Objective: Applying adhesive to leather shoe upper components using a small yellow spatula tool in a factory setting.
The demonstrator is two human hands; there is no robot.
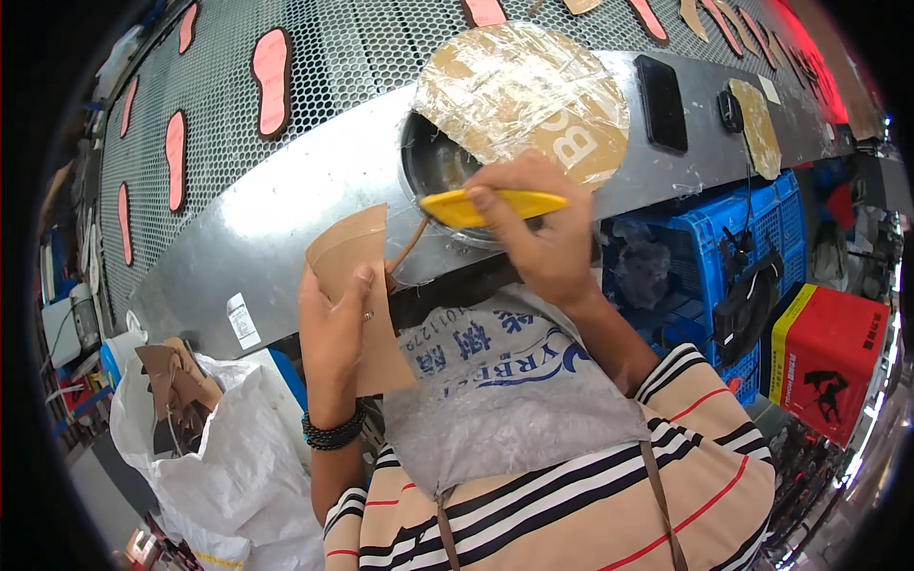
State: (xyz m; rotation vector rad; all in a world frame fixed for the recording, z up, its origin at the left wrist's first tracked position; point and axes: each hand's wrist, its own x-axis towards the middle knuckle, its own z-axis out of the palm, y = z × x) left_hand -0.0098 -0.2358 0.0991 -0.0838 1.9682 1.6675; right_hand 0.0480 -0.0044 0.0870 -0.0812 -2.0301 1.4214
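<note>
My left hand (333,319) is closed on a tan sheet piece (354,257), thumb on its face, in front of the metal bench. A thin brown strip (410,245) curves up beside that piece. My right hand (543,228) grips a flat yellow tool (457,206) with a pointed end, held over the near rim of a round metal pot (419,157). Slight blur hides what kind of tool it is. A round cardboard lid (524,86), wrapped in clear tape, covers much of the pot.
Pink, dark-edged insole-shaped pieces (272,81) lie on a mesh conveyor (352,57) beyond the metal bench (257,228). A phone (661,103) rests right of the lid. Blue crates (705,257) and a red box (828,362) stand at right, a white sack (228,466) at left.
</note>
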